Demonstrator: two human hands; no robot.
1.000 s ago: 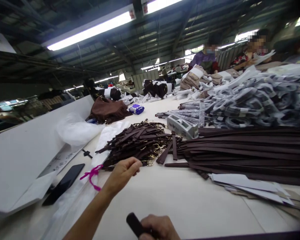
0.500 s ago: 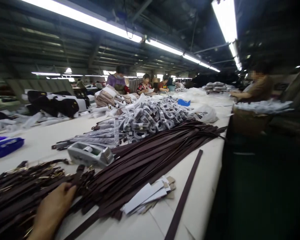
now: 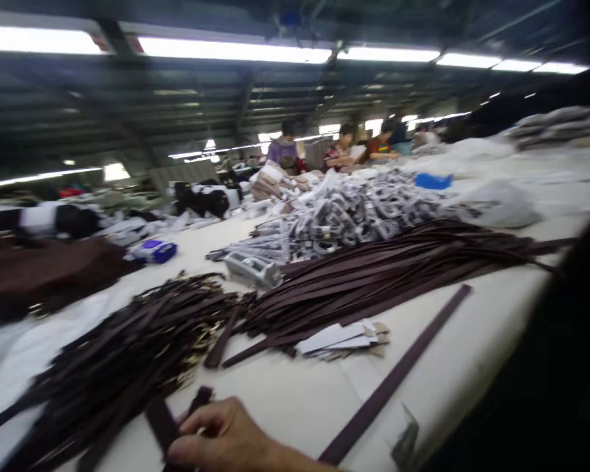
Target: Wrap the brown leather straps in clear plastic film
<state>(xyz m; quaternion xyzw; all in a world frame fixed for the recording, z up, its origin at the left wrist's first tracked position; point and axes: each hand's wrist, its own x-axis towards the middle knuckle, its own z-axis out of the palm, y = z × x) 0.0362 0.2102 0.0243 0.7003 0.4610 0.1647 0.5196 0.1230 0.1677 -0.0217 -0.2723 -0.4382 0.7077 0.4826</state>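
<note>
My right hand (image 3: 226, 438) reaches in from the bottom edge, thumb and fingers pinched round a dark brown strap (image 3: 161, 423). Part of the strap shows left of the fingers, and a dark end sticks up behind them. Just beyond lies a heap of dark straps with gold-coloured metal fittings (image 3: 142, 334). A single flat brown strip (image 3: 398, 377) lies slanted on the table to the right of the hand. My left hand is out of view.
On the white table (image 3: 319, 400) are white and tan paper strips (image 3: 337, 337), a long bundle of brown strips (image 3: 373, 262), a grey tape dispenser (image 3: 253, 270), wrapped coiled items (image 3: 344, 213) and a blue box (image 3: 432, 181). Several people sit at the far side. The table edge runs along the right.
The view has swung left and down. My left hand, at the strap heap before, has gone out of view. My right hand has come in, holding a brown strap.
</note>
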